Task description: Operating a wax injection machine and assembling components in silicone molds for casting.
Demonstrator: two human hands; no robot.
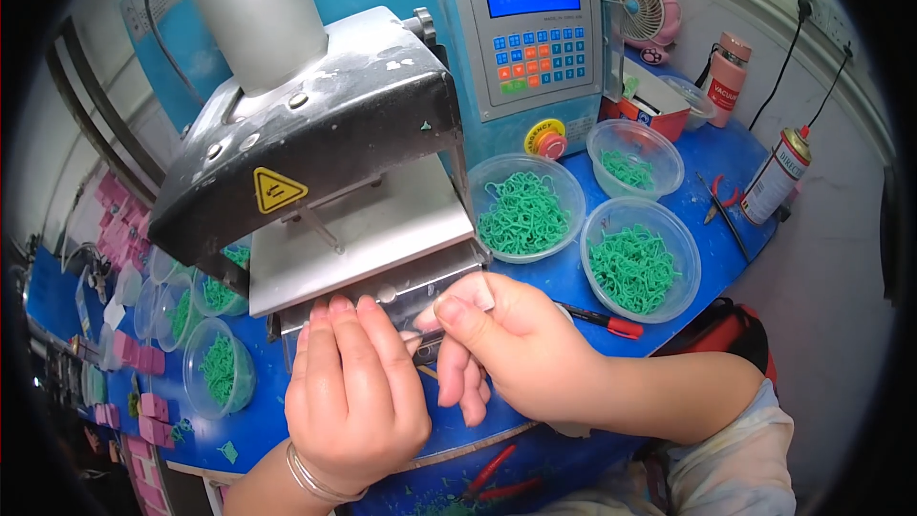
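My left hand (pixel 358 377) reaches to the front edge of the press machine (pixel 315 124), back of the hand up and fingers stretched out. Its fingertips lie at the shiny metal bed (pixel 420 291), just below the pale press plate (pixel 373 239). Beside it, my right hand (pixel 521 339) has thumb and index finger brought together near the bed's front edge, the other fingers curled below. A whitish wrap or scrap shows at that index finger. Whatever the pinch holds, if anything, is too small to make out. Part of the bed is hidden behind both hands.
Clear tubs of green stringy pieces stand right of the press, one tub (pixel 640 258) nearest; another tub (pixel 218 368) stands left. A red-capped marker (pixel 611 322), pliers (pixel 721 196) and a spray can (pixel 778 177) lie or stand right. Behind is a control panel (pixel 535 48) with a red stop button (pixel 551 143).
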